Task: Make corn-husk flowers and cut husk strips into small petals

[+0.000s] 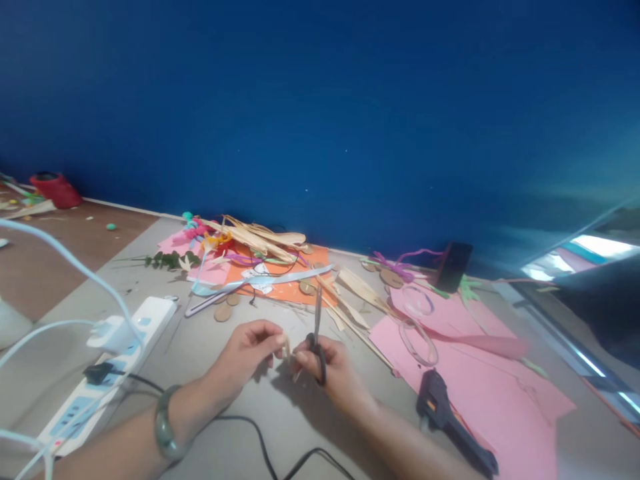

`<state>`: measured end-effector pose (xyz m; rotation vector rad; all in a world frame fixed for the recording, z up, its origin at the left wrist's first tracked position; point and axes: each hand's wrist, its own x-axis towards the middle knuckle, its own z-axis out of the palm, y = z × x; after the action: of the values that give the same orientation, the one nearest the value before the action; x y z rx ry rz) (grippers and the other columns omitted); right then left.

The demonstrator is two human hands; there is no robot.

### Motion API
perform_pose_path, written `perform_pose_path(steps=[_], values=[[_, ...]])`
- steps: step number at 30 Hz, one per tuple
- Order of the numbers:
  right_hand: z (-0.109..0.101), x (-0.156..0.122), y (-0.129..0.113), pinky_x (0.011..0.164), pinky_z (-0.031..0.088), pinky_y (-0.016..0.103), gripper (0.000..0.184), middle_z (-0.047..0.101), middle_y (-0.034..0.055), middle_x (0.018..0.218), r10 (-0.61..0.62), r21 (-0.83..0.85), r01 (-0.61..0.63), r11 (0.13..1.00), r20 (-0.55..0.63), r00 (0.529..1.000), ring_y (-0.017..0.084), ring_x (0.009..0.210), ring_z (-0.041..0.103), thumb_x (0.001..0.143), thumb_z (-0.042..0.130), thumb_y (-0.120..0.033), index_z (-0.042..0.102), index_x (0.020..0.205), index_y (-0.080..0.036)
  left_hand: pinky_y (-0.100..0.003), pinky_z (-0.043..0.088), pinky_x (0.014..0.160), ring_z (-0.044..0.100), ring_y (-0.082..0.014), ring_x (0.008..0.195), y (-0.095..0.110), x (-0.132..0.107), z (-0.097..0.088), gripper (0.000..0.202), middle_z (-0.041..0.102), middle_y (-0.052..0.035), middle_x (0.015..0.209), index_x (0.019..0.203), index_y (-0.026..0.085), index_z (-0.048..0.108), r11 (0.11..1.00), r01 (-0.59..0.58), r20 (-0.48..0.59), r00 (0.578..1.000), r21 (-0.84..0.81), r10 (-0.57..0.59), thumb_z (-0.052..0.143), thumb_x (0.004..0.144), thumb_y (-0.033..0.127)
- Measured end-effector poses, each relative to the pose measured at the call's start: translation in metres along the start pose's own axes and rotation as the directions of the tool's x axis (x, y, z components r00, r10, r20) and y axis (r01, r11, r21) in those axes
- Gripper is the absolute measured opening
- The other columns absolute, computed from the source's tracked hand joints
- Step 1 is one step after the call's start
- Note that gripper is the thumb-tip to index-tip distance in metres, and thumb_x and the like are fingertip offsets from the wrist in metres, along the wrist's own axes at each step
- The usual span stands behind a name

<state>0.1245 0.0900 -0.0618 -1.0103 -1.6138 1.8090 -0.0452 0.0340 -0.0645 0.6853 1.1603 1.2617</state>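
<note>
left hand: pinching small pale piece | right hand: gripping scissors (blades upward)

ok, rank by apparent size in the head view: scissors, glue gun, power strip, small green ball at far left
1. Power strip
2. Glue gun
3. Scissors, partly hidden by the right hand
4. Green ball

Apparent size only; the ball lies farther from the camera.

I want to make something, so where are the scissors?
In the head view, the scissors are in the person's right hand, below the picture's middle, with the blades pointing up toward the blue wall.
</note>
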Motion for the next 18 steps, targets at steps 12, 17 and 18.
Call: perform_pose_path(steps=[12, 17, 18], values=[[0.0023, -0.0034, -0.0054, 0.042, 0.026, 0.018, 0.027, 0.067, 0.0038, 0.066, 0.123, 0.305, -0.192, 0.933, 0.231, 0.965, 0.006, 0.048, 0.045, 0.067, 0.076, -0.033, 0.061, 0.074, -0.012, -0.027, 0.047, 0.069, 0.057, -0.0086, 0.063, 0.0018, -0.0041, 0.0049, 0.012, 0.049, -0.0004, 0.091, 0.072, 0.016, 0.067, 0.989, -0.125, 0.3, 0.943, -0.081, 0.144, 0.066, 0.079, 0.026], [0.0068, -0.0053, -0.0078, 0.056, 0.041, 0.024, 0.028, 0.063, -0.0007, 0.061, 0.103, 0.334, -0.127, 0.934, 0.088, 0.991, 0.012, 0.057, 0.056, 0.059, 0.082, -0.028, 0.06, 0.07, -0.014, -0.026, 0.045, 0.07, 0.058, -0.0142, 0.078, -0.0028, -0.0006, 0.0017, 0.014, 0.054, -0.0041, 0.095, 0.078, 0.017, 0.071, 0.989, -0.142, 0.216, 0.968, 0.052, 0.128, 0.067, 0.079, 0.03], [0.0077, -0.0057, -0.0082, 0.055, 0.042, 0.024, 0.029, 0.061, -0.0015, 0.059, 0.098, 0.324, -0.105, 0.94, 0.038, 0.995, 0.012, 0.054, 0.055, 0.059, 0.082, -0.029, 0.06, 0.07, -0.015, -0.026, 0.045, 0.07, 0.058, -0.0144, 0.077, -0.0051, 0.0005, 0.0008, 0.015, 0.056, -0.0042, 0.094, 0.081, 0.017, 0.071, 0.987, -0.145, 0.195, 0.972, 0.072, 0.128, 0.066, 0.079, 0.031]])
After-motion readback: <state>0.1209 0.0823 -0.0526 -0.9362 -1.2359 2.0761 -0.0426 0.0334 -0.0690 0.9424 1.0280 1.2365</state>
